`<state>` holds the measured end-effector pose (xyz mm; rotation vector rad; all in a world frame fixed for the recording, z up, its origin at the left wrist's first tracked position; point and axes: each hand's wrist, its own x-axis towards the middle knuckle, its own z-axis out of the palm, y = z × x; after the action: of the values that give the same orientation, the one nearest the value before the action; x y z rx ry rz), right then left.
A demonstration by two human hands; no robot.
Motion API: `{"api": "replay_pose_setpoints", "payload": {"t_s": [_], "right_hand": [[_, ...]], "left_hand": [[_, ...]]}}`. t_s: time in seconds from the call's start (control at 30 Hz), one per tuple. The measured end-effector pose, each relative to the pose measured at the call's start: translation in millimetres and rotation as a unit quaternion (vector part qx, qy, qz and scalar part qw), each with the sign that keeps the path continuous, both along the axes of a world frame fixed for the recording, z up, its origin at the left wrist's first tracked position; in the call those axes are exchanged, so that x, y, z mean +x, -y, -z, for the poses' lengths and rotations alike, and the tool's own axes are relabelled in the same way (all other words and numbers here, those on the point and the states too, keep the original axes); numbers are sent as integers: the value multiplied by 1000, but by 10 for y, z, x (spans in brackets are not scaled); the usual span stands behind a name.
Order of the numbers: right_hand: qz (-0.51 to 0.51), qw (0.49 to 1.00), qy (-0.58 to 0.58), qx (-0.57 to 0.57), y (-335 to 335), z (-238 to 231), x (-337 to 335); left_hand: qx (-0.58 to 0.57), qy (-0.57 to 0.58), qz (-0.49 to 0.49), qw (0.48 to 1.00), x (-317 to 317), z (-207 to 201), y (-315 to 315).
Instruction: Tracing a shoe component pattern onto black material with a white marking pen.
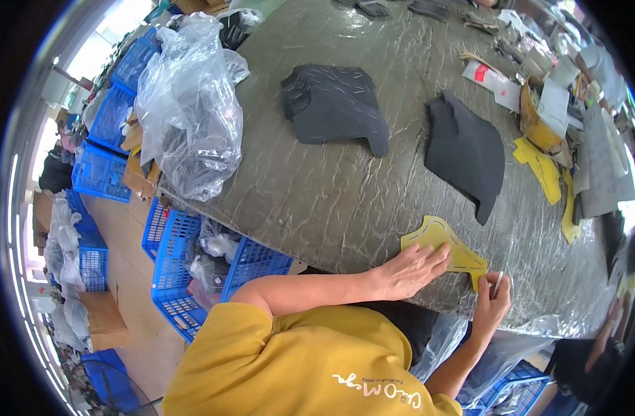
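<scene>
A yellow template (459, 255) with slots cut along its edges lies at the near edge of the table. My left hand (416, 270) rests on its left part with fingers stretched out flat. At the template's lower right end, my right hand (493, 302) is closed round a slim, pale marking pen (497, 283), its tip hidden by the fingers. Whether anything lies under the template, I cannot tell. Beyond it sit a stack of dark grey cut pieces (338, 104) with pale marks and, to the right, another dark grey stack (464, 149).
A clear plastic bag (189, 104) covers the table's left edge. Blue crates (175, 267) stand below on the floor. At the right are more yellow templates (539, 170), a yellow container (539, 128) and papers. Another person's arm (602, 340) shows at far right.
</scene>
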<state>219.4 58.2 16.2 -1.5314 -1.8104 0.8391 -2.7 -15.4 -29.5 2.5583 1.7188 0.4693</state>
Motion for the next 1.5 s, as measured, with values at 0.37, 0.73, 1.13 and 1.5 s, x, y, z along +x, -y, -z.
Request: {"api": "replay_pose_setpoints", "payload": {"t_s": [0.37,0.73,1.13,1.5], "right_hand": [[-42,606,-776,-170,-382,701,1057],[-50,588,-786,-182,-355,774,1062],[-23,665,-732,-144,-329,886,1156],[-28,631,-760,-155,-255,707,921]], "left_hand": [[-120,95,-188,970,-259,-272,72],[10,540,-205,816,-895,-350,225],[212,136,-267,930,-2145,-476,-513],[-5,-3,-39,999,-527,-142,-878]]}}
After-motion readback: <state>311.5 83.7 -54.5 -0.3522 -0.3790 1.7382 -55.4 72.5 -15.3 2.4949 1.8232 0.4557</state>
